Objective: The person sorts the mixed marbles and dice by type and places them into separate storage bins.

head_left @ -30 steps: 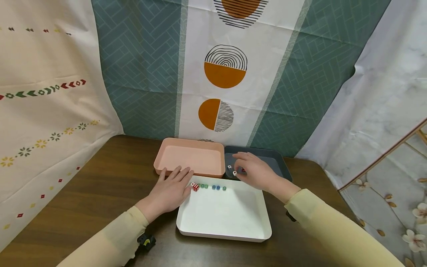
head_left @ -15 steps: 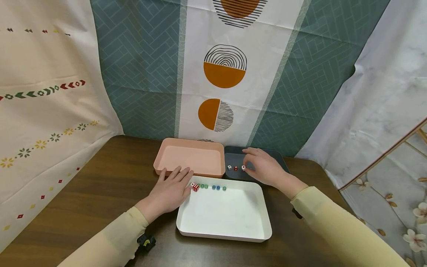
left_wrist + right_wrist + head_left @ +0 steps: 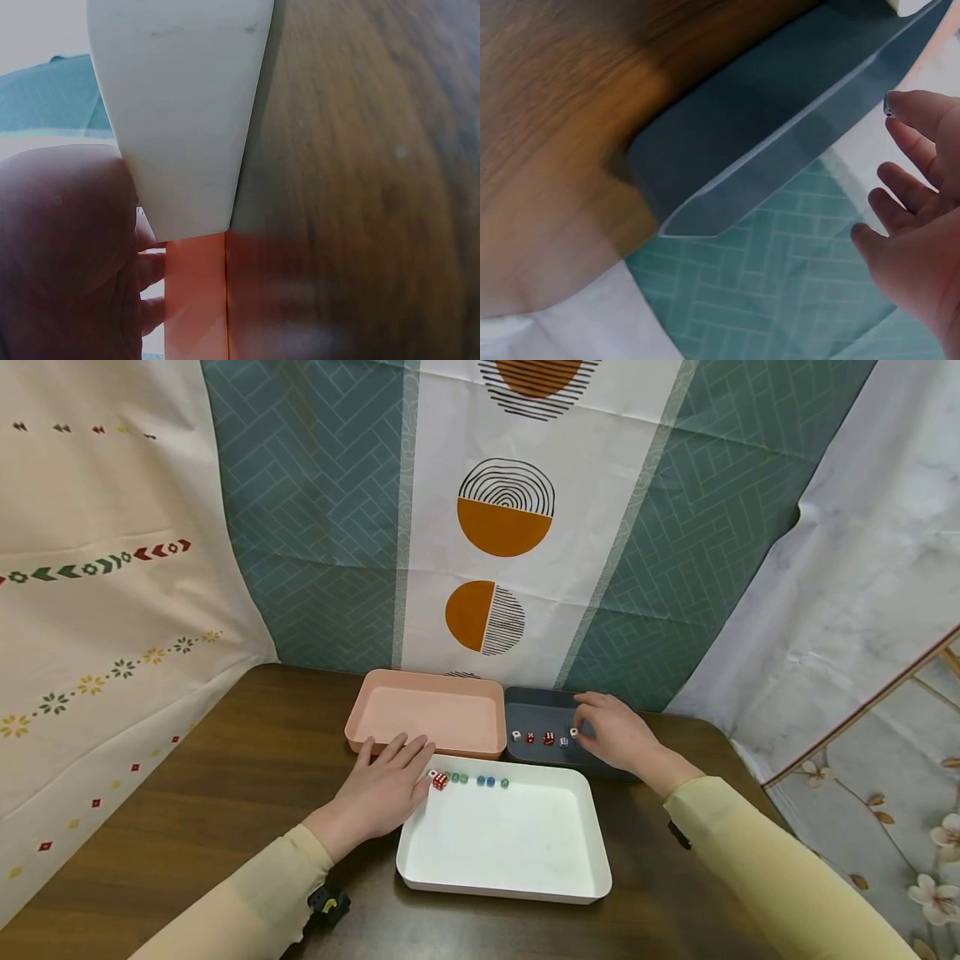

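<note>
My right hand [image 3: 615,735] is over the dark grey tray [image 3: 532,700], pinching a small white die [image 3: 573,732] between thumb and forefinger. The die also shows at the fingertips in the right wrist view, the other fingers loosely bent. Left of it in that tray lie a white die [image 3: 516,736], a small red die [image 3: 530,737], a larger red die [image 3: 549,738] and a pale bluish die [image 3: 564,742]. My left hand [image 3: 382,793], fingers spread, rests at the back left corner of the white tray [image 3: 502,843], its fingertips reaching the pink tray [image 3: 431,714].
Along the white tray's back wall sit a red die [image 3: 440,781], a white die [image 3: 432,774], and several green and blue beads [image 3: 491,782]. All three trays stand on a brown wooden table [image 3: 277,760]. A patterned cloth [image 3: 322,543] hangs behind.
My right hand has moved rightward along the dark tray with the white die, bringing the red and bluish dice into view. My left hand has stayed put.
</note>
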Demonstrator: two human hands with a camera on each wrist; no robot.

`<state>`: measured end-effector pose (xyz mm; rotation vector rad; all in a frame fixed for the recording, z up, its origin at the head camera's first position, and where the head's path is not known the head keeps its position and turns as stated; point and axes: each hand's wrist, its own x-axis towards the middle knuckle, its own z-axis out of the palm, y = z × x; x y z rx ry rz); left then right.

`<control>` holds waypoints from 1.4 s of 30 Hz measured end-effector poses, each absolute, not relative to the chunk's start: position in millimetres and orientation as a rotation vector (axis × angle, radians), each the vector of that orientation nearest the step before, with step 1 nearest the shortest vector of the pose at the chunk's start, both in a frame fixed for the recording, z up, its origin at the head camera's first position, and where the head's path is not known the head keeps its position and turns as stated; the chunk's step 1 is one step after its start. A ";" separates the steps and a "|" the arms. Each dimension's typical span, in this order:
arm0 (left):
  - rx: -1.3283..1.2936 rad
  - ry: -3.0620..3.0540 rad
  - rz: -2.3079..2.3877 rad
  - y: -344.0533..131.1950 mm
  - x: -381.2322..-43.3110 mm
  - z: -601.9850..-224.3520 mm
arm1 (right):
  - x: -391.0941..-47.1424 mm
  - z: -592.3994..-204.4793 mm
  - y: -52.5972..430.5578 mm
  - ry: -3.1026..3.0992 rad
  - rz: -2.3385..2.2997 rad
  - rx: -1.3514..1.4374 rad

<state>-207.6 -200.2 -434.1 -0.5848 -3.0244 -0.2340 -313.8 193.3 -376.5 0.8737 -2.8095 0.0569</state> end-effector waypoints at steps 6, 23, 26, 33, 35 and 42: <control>-0.578 -3.028 -0.231 -200.3 -208.0 -435.4 | -320.9 -386.3 202.4 -2.860 0.019 0.822; -0.590 -3.013 -0.224 -200.3 -209.4 -436.2 | -325.2 -401.1 204.2 -2.889 -0.051 0.800; -0.592 -3.009 -0.227 -200.5 -209.2 -436.3 | -327.3 -403.8 204.7 -2.879 -0.059 0.809; -0.586 -3.018 -0.227 -200.1 -209.6 -435.6 | -329.3 -407.3 205.2 -2.876 -0.085 0.804; -0.585 -3.019 -0.232 -199.9 -209.8 -434.9 | -329.2 -407.3 204.1 -2.879 -0.107 0.795; -0.575 -3.027 -0.235 -200.4 -209.8 -434.7 | -332.1 -409.7 199.5 -2.899 -0.154 0.778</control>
